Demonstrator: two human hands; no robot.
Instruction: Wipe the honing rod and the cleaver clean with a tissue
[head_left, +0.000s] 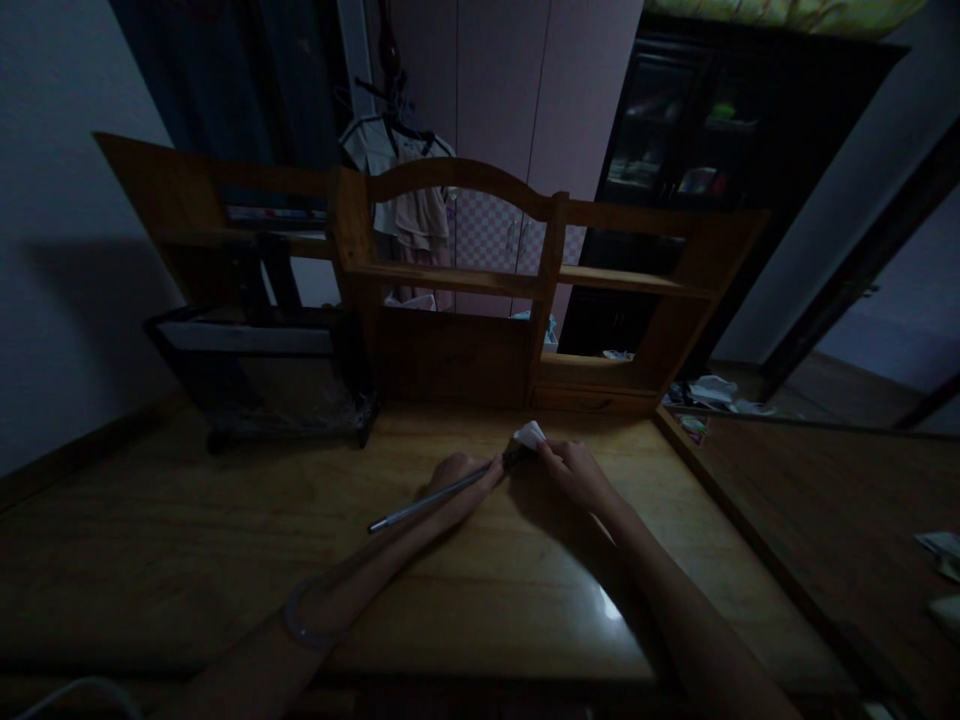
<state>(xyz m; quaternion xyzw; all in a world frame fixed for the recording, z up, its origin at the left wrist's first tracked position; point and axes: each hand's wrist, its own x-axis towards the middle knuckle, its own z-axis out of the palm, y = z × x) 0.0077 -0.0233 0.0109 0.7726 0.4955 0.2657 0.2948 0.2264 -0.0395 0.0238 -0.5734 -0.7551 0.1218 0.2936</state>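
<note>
A slim grey stick [431,502], like a pen or brush handle, slants up to the right above the desk. My left hand [469,477] is closed around it near its dark end [515,457]. A small folded white tissue [529,435] is pinched in the fingers of my right hand [574,468], right beside that dark end. Whether the tissue touches the stick is hard to tell in the dim light. Both hands are just over the wooden desk [480,590], close together near its middle.
Behind the hands stands a wooden desk shelf [450,280] with a small drawer [596,401]. At the left is a dark-framed rack [262,375] with clear wrapping. A raised edge [739,530] borders the desk on the right, with another wooden surface [810,480] beyond.
</note>
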